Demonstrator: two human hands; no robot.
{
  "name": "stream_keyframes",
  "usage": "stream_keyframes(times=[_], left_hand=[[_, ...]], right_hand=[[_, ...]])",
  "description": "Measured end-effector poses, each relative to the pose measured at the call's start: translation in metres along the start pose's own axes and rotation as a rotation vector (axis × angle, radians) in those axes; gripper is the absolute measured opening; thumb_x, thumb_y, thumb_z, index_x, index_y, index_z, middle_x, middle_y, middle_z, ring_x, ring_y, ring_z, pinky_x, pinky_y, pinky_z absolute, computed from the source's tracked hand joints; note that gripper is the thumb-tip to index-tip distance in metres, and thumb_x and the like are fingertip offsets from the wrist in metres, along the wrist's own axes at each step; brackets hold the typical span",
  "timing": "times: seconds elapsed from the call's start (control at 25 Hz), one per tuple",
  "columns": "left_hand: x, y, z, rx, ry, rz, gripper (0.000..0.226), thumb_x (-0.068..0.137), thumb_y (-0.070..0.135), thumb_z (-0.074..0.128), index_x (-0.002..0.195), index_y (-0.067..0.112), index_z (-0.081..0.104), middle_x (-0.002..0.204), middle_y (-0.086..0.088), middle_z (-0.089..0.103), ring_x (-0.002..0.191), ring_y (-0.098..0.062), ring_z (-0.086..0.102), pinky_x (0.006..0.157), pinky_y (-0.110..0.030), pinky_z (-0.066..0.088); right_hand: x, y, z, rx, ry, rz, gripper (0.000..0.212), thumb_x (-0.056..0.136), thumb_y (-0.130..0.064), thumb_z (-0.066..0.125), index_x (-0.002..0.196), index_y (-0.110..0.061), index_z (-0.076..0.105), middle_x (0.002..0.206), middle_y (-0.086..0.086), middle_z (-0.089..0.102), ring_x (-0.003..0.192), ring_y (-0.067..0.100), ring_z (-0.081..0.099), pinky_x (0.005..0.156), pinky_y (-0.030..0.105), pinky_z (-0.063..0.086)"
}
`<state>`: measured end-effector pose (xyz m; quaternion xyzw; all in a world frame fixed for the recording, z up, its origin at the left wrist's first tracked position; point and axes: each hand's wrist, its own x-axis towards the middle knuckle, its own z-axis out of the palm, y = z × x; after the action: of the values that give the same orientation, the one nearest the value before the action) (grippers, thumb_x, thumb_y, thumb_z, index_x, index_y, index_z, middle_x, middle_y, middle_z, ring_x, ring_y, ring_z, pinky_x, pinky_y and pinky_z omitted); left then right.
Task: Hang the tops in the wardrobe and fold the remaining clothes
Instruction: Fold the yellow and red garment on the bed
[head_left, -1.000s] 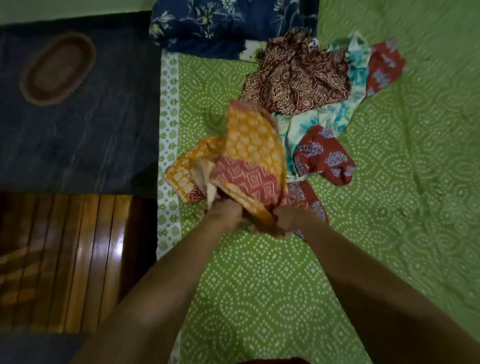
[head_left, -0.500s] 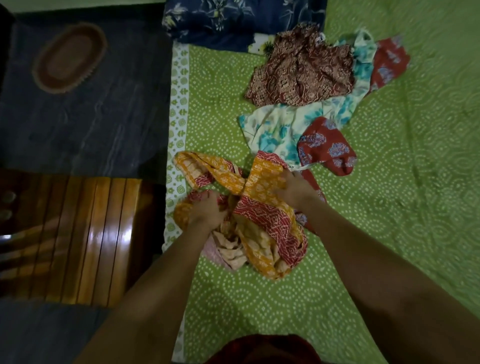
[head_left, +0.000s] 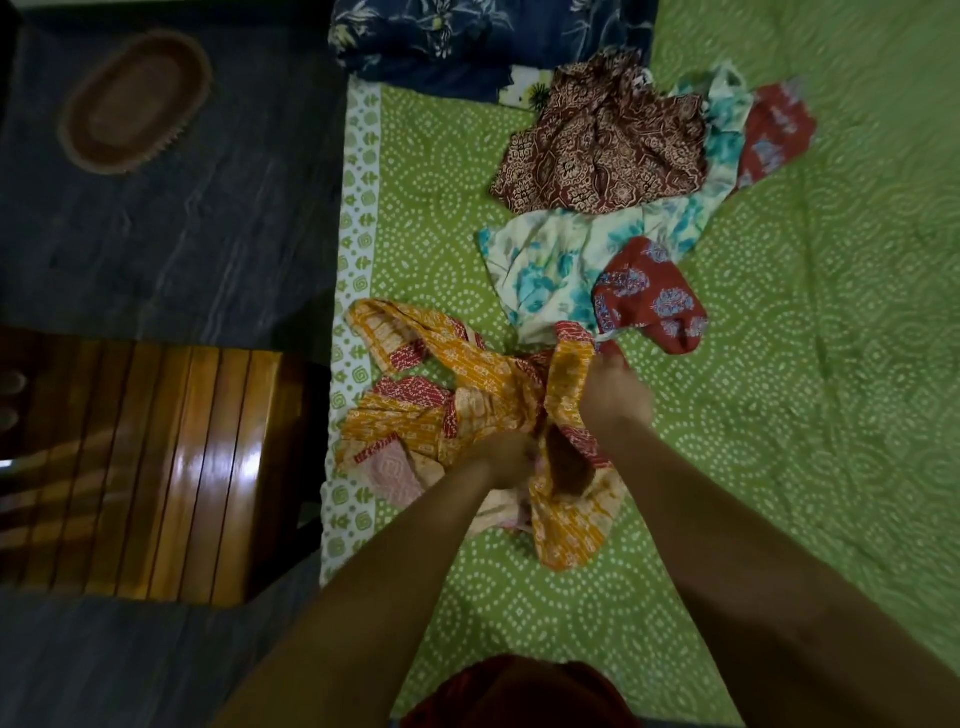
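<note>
Bare forearms, no sleeves; dark red garment (head_left: 519, 693) at chest.

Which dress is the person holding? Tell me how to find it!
Find the green dotted bedsheet. Near its white left border, both hands, left and right, grip a crumpled garment. It is the only orange one, with red patterned bands; the others lie farther up.

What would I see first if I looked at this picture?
First, the bright orange and red garment bunched on the green dotted bedsheet, near its left edge. The left hand and right hand both grip it. Farther back lies a heap of other clothes, with a brown patterned garment on top.
</note>
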<state>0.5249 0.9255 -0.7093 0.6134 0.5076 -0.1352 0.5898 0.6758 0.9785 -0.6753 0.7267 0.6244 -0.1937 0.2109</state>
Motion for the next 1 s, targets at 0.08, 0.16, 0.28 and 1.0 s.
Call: stream_keyframes(times=[0.08, 0.16, 0.28, 1.0], left_hand=[[0.007, -0.016, -0.018, -0.061, 0.493, -0.198, 0.023, 0.093, 0.018, 0.047, 0.109, 0.012, 0.062, 0.124, -0.015, 0.056, 0.099, -0.028, 0.059, 0.082, -0.036, 0.050], [0.015, -0.039, -0.033, -0.215, 0.662, -0.397, 0.033, 0.094, 0.023, 0.051, 0.124, 0.009, 0.051, 0.133, -0.017, 0.044, 0.109, -0.034, 0.054, 0.089, -0.040, 0.048], [0.018, -0.063, -0.037, -0.206, 0.484, -0.599, 0.062, 0.095, 0.027, 0.056, 0.144, 0.004, 0.026, 0.151, -0.019, 0.022, 0.130, -0.040, 0.038, 0.098, -0.043, 0.042], [-0.018, -0.081, -0.017, -0.134, 0.843, -0.226, 0.041, 0.092, 0.023, 0.060, 0.130, 0.007, 0.054, 0.128, -0.013, 0.054, 0.113, -0.025, 0.052, 0.091, -0.028, 0.039]], right_hand=[[0.009, -0.022, -0.002, 0.136, 0.019, -0.248, 0.043, 0.093, -0.002, 0.035, 0.136, -0.006, 0.035, 0.129, 0.016, 0.046, 0.105, 0.035, 0.058, 0.075, 0.041, 0.048], [0.017, -0.046, 0.009, 0.299, -0.107, -0.285, 0.038, 0.093, -0.002, 0.039, 0.131, -0.008, 0.040, 0.123, 0.017, 0.053, 0.105, 0.035, 0.059, 0.079, 0.039, 0.047], [0.019, -0.058, 0.034, 0.514, -0.245, -0.032, 0.040, 0.094, -0.004, 0.042, 0.133, -0.004, 0.035, 0.127, 0.021, 0.050, 0.116, 0.036, 0.053, 0.091, 0.040, 0.045], [0.037, -0.010, 0.068, 0.358, -0.123, -0.088, 0.048, 0.093, -0.036, 0.054, 0.133, -0.010, 0.047, 0.126, 0.010, 0.055, 0.121, 0.032, 0.048, 0.107, 0.042, 0.033]])
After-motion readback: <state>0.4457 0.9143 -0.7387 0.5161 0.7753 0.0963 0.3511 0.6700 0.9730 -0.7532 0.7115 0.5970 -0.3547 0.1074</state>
